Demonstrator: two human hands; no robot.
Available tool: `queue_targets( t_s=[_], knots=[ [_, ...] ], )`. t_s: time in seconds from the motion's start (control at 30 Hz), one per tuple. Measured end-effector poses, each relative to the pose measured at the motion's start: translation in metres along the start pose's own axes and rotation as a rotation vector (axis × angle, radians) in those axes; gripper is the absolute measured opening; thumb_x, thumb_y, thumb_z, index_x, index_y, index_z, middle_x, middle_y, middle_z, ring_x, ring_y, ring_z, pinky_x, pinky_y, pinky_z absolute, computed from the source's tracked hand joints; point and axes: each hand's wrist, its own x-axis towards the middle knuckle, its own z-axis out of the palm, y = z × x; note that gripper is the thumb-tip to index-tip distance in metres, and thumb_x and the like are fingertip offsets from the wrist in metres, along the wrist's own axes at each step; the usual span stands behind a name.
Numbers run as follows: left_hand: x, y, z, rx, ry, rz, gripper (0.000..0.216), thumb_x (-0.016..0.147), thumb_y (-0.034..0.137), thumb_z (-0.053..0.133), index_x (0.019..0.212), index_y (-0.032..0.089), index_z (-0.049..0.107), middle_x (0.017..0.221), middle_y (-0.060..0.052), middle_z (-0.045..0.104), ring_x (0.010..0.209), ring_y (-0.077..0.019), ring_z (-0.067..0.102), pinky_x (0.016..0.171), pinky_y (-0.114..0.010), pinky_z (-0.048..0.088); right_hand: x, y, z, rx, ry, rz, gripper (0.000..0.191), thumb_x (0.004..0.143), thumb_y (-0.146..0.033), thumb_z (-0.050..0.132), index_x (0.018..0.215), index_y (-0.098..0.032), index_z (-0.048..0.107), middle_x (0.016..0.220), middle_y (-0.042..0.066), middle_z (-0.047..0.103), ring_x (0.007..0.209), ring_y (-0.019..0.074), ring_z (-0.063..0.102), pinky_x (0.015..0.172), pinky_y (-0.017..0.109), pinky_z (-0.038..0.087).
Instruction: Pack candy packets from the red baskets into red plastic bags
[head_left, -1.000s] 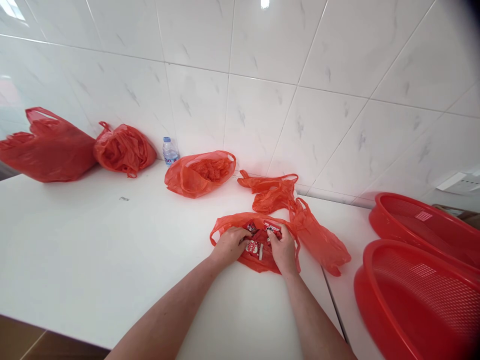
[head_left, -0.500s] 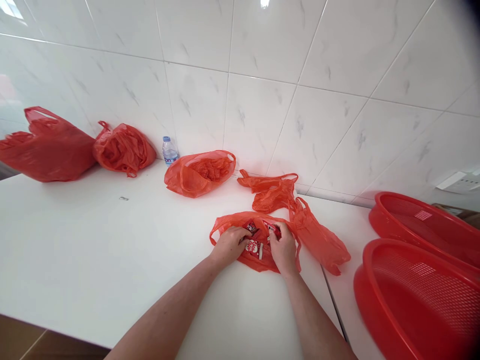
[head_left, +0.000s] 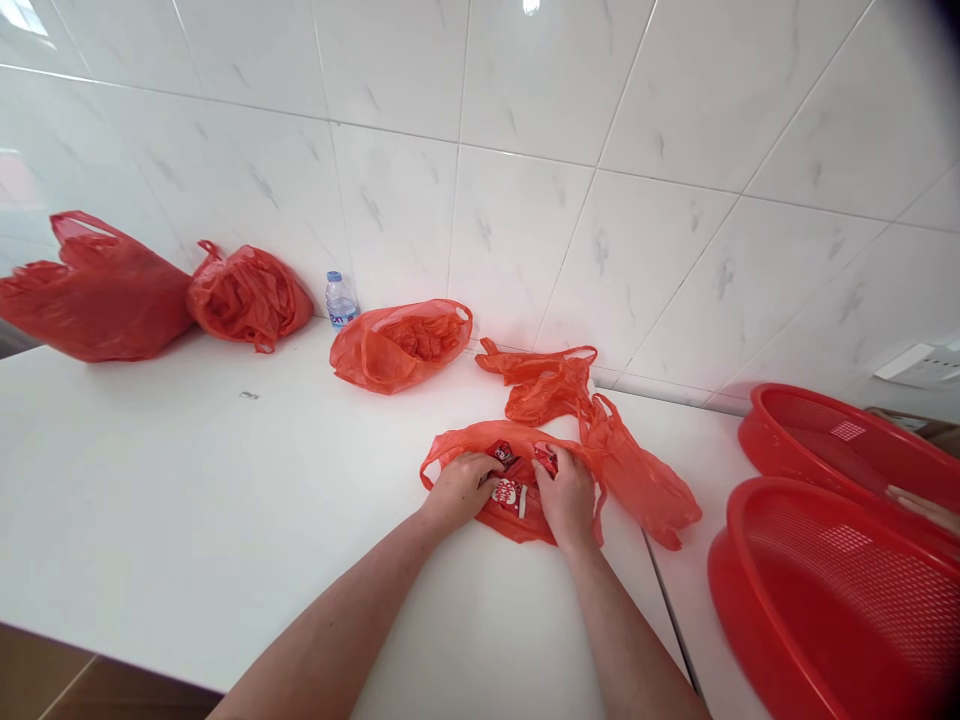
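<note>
An open red plastic bag (head_left: pixel 457 447) lies on the white counter in front of me, with small red and white packets (head_left: pixel 508 492) inside it. My left hand (head_left: pixel 459 488) rests on the bag's left half, fingers curled down on the plastic and the packets. My right hand (head_left: pixel 566 494) is closed on the bag's right half, its fingertips pinching a small red packet (head_left: pixel 546 456) at the mouth.
More red bags lie about: two crumpled ones (head_left: pixel 600 420) just right of my hands, an open one (head_left: pixel 401 345) by the wall, two full ones (head_left: pixel 142 295) far left. A small water bottle (head_left: pixel 339 299) stands at the wall. Two red mesh baskets (head_left: pixel 832 560) sit at right, another person's fingers (head_left: pixel 924 506) over their rims.
My right hand has closed further over the small red packet and drawn it slightly left. Another person's fingers have appeared at the right edge over the baskets. My left hand has barely moved.
</note>
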Motion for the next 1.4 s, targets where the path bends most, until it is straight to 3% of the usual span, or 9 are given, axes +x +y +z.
queue_targets(
  t_s=[0.13,0.4,0.53,0.67,0.83,1.0,1.17,1.27,1.4],
  knots=[
    [0.000,-0.001,0.000,-0.002,0.008,0.011,0.024,0.079,0.013,0.049,0.091,0.025,0.067,0.091,0.001,0.070,0.087,-0.0176,0.062,0.077,-0.030,0.047,0.000,-0.001,0.004,-0.059,-0.010,0.001,0.039,0.080,-0.043,0.056,0.110,-0.018,0.059,0.102,0.011,0.065,0.093,0.0269,0.058,0.077,0.039,0.044],
    [0.001,-0.003,0.001,0.012,0.001,0.003,0.025,0.079,0.013,0.050,0.093,0.024,0.067,0.094,0.001,0.071,0.089,-0.0184,0.062,0.082,-0.031,0.047,-0.001,-0.003,0.001,-0.025,-0.043,0.018,0.030,0.089,-0.035,0.043,0.107,-0.020,0.061,0.098,0.008,0.067,0.091,0.0233,0.059,0.077,0.037,0.045],
    [0.000,-0.002,0.001,0.003,0.008,0.013,0.024,0.079,0.012,0.049,0.090,0.024,0.067,0.090,0.001,0.070,0.086,-0.0172,0.062,0.079,-0.030,0.047,-0.001,-0.007,0.001,0.011,-0.059,-0.191,0.025,0.088,-0.026,0.045,0.104,-0.023,0.064,0.108,0.006,0.065,0.099,0.0224,0.056,0.085,0.039,0.044],
    [0.001,0.002,-0.001,0.004,-0.007,0.003,0.020,0.078,0.012,0.049,0.082,0.022,0.066,0.081,0.000,0.068,0.077,-0.0159,0.060,0.073,-0.028,0.047,-0.002,-0.012,0.007,-0.029,-0.161,-0.416,0.032,0.089,-0.017,0.042,0.108,-0.029,0.065,0.120,0.002,0.061,0.118,0.0255,0.045,0.096,0.047,0.036],
    [0.001,0.006,-0.003,0.010,-0.013,0.000,0.019,0.076,0.011,0.049,0.073,0.022,0.064,0.075,0.001,0.066,0.073,-0.0156,0.058,0.069,-0.028,0.045,-0.005,-0.009,0.012,-0.103,-0.269,-0.428,0.035,0.090,-0.020,0.041,0.116,-0.033,0.061,0.124,0.002,0.059,0.123,0.0307,0.039,0.094,0.052,0.035],
    [0.000,0.005,-0.003,0.002,-0.014,-0.002,0.019,0.076,0.011,0.049,0.073,0.022,0.064,0.075,0.001,0.066,0.074,-0.0161,0.059,0.070,-0.029,0.046,-0.005,-0.008,0.011,-0.067,-0.264,-0.429,0.033,0.089,-0.019,0.043,0.110,-0.035,0.064,0.114,0.002,0.064,0.118,0.0288,0.043,0.094,0.051,0.036],
    [-0.001,0.001,-0.001,-0.054,0.053,-0.063,0.019,0.076,0.013,0.051,0.087,0.023,0.063,0.090,0.000,0.067,0.084,-0.0173,0.061,0.076,-0.030,0.048,-0.005,-0.010,0.011,-0.002,-0.199,-0.388,0.028,0.087,-0.017,0.046,0.099,-0.030,0.069,0.108,0.001,0.065,0.116,0.0257,0.046,0.099,0.048,0.034],
    [-0.001,-0.003,0.001,-0.100,0.141,-0.150,0.029,0.077,0.014,0.053,0.104,0.023,0.059,0.103,-0.002,0.066,0.096,-0.0188,0.061,0.083,-0.032,0.048,-0.005,-0.009,0.011,0.024,-0.167,-0.390,0.028,0.086,-0.016,0.047,0.098,-0.029,0.069,0.109,0.003,0.064,0.113,0.0245,0.049,0.099,0.048,0.036],
    [0.000,-0.007,0.002,-0.159,0.156,-0.238,0.042,0.080,0.021,0.055,0.122,0.022,0.051,0.116,-0.005,0.064,0.108,-0.0221,0.058,0.092,-0.036,0.046,-0.007,-0.013,0.009,0.099,-0.126,-0.424,0.028,0.086,-0.017,0.047,0.099,-0.028,0.069,0.111,0.004,0.062,0.109,0.0226,0.051,0.098,0.046,0.039]
  ],
)
